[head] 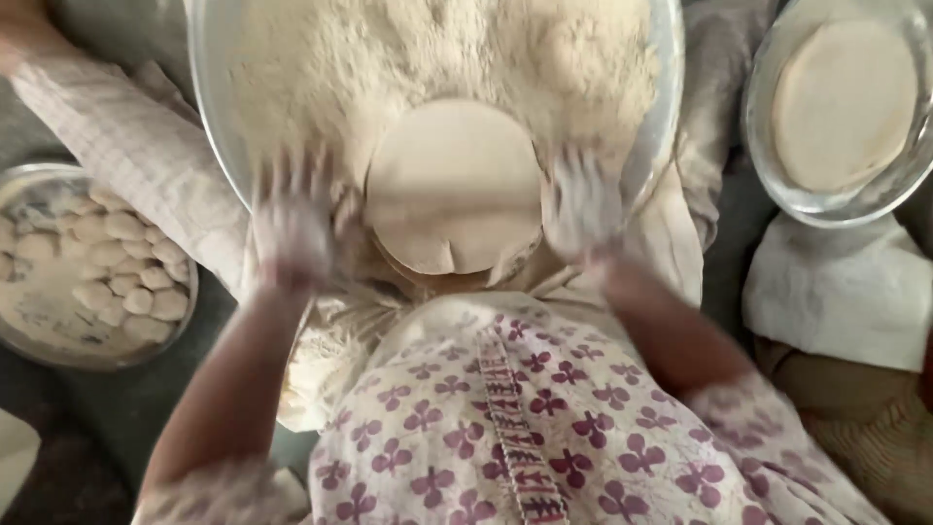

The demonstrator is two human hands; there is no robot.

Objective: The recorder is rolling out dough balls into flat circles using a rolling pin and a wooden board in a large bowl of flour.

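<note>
A flat round disc of dough [455,185] lies at the near rim of a large glass bowl [212,107] heaped with flour [428,49]. My left hand [292,219] is blurred with motion, flour-dusted, fingers apart, just left of the disc. My right hand [583,204], also blurred and floury, is at the disc's right edge. Neither hand visibly grips the disc. A round board under the disc is mostly hidden.
A metal plate [29,335] with several dough balls [126,272] sits at the left. At the top right a glass bowl [777,185] holds rolled dough discs [844,102]. A white cloth [846,292] lies below it. My patterned dress [544,418] fills the foreground.
</note>
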